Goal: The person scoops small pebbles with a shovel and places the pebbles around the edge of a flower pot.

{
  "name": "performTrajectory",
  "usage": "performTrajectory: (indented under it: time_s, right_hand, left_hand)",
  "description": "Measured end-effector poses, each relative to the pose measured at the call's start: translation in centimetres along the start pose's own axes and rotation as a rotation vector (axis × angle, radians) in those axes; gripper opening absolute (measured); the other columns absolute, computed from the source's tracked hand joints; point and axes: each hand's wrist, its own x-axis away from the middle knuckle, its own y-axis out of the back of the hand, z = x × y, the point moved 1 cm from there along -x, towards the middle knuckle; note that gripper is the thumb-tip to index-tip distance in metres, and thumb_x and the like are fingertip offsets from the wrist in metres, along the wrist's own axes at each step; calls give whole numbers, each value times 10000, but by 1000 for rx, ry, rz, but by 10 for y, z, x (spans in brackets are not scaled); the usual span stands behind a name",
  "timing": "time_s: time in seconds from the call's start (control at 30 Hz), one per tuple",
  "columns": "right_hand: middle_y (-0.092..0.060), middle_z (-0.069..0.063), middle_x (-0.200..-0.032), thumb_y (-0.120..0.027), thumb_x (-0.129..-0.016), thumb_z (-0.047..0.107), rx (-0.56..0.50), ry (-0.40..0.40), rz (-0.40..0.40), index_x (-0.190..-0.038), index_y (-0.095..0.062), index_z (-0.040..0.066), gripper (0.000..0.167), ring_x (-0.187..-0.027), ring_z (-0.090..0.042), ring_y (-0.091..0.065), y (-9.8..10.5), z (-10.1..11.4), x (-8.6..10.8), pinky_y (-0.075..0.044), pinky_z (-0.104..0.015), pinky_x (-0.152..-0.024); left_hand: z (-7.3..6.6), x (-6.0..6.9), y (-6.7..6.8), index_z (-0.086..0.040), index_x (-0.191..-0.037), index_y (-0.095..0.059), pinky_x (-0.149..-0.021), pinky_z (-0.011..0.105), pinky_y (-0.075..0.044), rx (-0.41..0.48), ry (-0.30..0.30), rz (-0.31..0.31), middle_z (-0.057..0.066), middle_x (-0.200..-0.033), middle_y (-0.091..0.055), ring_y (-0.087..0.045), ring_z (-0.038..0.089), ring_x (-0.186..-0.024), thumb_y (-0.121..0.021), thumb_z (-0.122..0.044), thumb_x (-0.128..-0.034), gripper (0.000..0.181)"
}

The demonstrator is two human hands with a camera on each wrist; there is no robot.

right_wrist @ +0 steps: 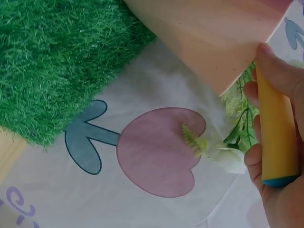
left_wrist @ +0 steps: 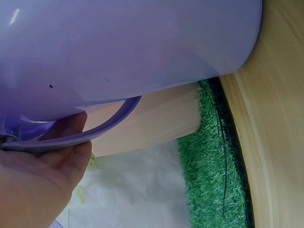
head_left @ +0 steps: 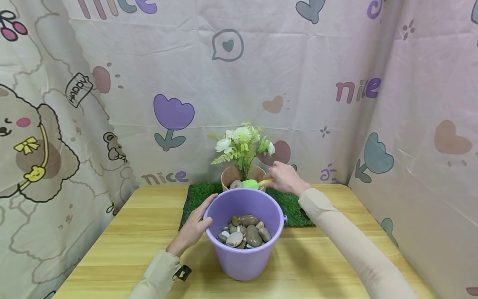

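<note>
The wooden worktop (head_left: 149,232) carries a patch of fake grass (head_left: 295,207) towards 12 o'clock, firm enough below to bear weight but likely springy on top. Nearer the person, in the middle, a purple bucket (head_left: 244,263) seems to stand on the bare wood; its plastic wall should flex a little, and its load would make it heavy and slow to shift. The left hand (head_left: 195,226) is clamped on it at about 9 o'clock on the rim, fingers tucked beside the carrying handle (left_wrist: 118,116), a sound steadying hold. At the bucket's 12 o'clock, a peach pot (head_left: 257,172) looks thin-walled, best held low round its sides; the flowers (head_left: 242,137) in it look light and easily bent, so keep off the petals. Well apart from its partner, at the bucket's 1 o'clock, the right hand (head_left: 285,177) is wrapped round the yellow grip of a shovel (head_left: 250,184), probably light and stiff, its green blade inside the pot. Smallest are the stones (head_left: 254,236) in the bucket, glossy, hard and likely slippery, safest pinched across their widest sides; a grey stone (head_left: 236,184) shows beside the blade.
</note>
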Motion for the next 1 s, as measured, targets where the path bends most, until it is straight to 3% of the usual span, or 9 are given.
performTrajectory:
  time_s: [0.37, 0.67, 0.87, 1.0]
  right_hand:
    - [-703, 91, -865, -785, -791, 371, 154, 235, -24, -926, -808, 248, 184, -791, -155, -445, 8, 7, -7, -459, -300, -639]
    - [-709, 79, -862, -776, -794, 396, 197, 204, -7, -898, -806, 232, 196, -785, -161, -457, 7, 11, -6, -459, -301, -648]
    - [-687, 67, -816, -783, -787, 384, 210, 191, -52, -856, -797, 215, 184, -771, -169, -459, 6, 12, -3, -468, -318, -627]
    - [-662, 57, -785, -782, -795, 359, 228, 165, -86, -812, -775, 204, 156, -754, -168, -454, 7, 12, 0, -471, -327, -600]
  left_hand:
    - [-2, 0, -1, -164, -1554, -279, -973, 408, -502, 3, 12, -16, 140, -1528, -412, -548, 341, -1263, -429, -20, -866, 718]
    - [-2, 1, 0, -172, -1556, -266, -961, 356, -501, 1, 28, 1, 153, -1534, -397, -538, 344, -1272, -423, -58, -873, 710]
    - [-2, 1, -1, -200, -1550, -287, -943, 291, -500, 2, 39, -17, 116, -1519, -428, -563, 311, -1248, -431, -56, -856, 723]
    - [-1, 1, -1, -178, -1553, -279, -946, 308, -503, -1, 28, -13, 139, -1522, -420, -559, 331, -1250, -429, -49, -858, 723]
